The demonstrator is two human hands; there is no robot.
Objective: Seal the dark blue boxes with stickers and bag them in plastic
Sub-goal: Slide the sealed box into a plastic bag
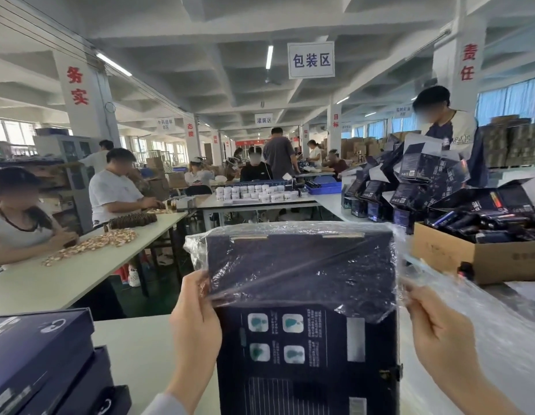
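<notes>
A large dark blue box [308,348] stands upright in front of me, its printed back side facing me. A clear plastic bag [290,265] covers its upper half, down to about mid-height. My left hand [194,319] pinches the bag's edge at the box's left side. On the box's right, my right hand [437,327] grips the crinkled plastic. More dark blue boxes [41,363] are stacked at the lower left on the white table [140,339].
A cardboard carton [476,256] of dark packets sits at the right, with piled small dark boxes [416,187] behind it. Loose plastic [485,307] lies to the right. Several people work at tables ahead and left; white jars [254,193] line the far table.
</notes>
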